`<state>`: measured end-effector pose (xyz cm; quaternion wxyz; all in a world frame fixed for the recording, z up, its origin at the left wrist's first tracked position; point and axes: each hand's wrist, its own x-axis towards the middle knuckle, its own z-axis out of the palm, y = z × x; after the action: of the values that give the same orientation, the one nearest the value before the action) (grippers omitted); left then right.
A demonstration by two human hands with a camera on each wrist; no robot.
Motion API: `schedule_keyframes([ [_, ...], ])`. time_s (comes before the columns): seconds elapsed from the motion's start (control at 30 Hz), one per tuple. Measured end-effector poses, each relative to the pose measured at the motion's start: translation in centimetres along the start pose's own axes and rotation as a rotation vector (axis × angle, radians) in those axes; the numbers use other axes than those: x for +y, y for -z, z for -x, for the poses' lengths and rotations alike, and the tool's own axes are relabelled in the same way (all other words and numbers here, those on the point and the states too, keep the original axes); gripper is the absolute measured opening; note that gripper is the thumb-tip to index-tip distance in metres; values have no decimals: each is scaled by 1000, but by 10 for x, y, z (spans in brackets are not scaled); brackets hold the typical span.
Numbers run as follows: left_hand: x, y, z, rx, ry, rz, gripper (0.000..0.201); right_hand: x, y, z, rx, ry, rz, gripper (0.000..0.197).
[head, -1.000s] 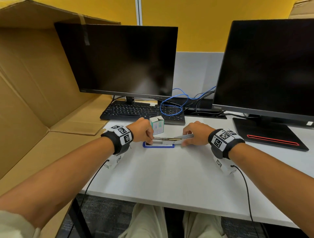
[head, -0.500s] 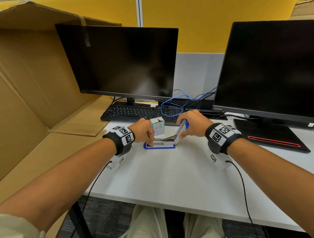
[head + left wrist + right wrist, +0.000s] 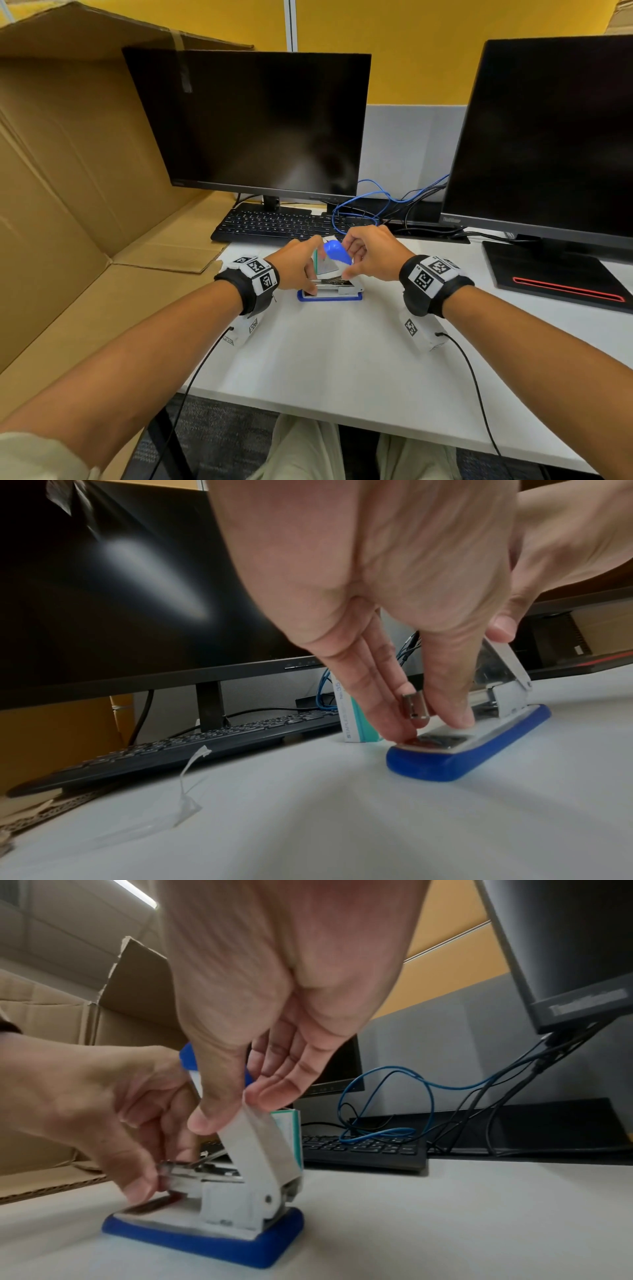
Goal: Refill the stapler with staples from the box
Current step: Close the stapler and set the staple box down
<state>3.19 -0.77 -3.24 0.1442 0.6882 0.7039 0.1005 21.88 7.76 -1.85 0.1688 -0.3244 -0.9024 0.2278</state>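
A stapler with a blue base sits on the white desk. My left hand pinches the front of its metal magazine between thumb and fingers and keeps it down. My right hand pinches the white-and-blue lid between thumb and fingertips, and the lid stands raised, leaning left over the magazine. In the right wrist view the lid pivots at the rear hinge. The small white and teal staple box stands upright just behind the stapler, partly hidden by the lid.
A black keyboard and two dark monitors stand behind, with blue cable between them. A big cardboard box fills the left. A black pad with a red line lies at right. Clear tape lies on the desk.
My right hand has swung the lid from lying flat to the right, up past vertical, leaning left over the magazine. My left hand has stayed at the stapler's front.
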Motion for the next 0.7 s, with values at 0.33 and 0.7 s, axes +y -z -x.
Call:
schedule_keyframes([
  [0.33,-9,-2,0,4,-14,-27,74,-11,-28,-10,-118,93,118,38],
  [0.7,-7,-1,2,40,-149,-150,30,-13,-20,-19,-151,103,179,47],
])
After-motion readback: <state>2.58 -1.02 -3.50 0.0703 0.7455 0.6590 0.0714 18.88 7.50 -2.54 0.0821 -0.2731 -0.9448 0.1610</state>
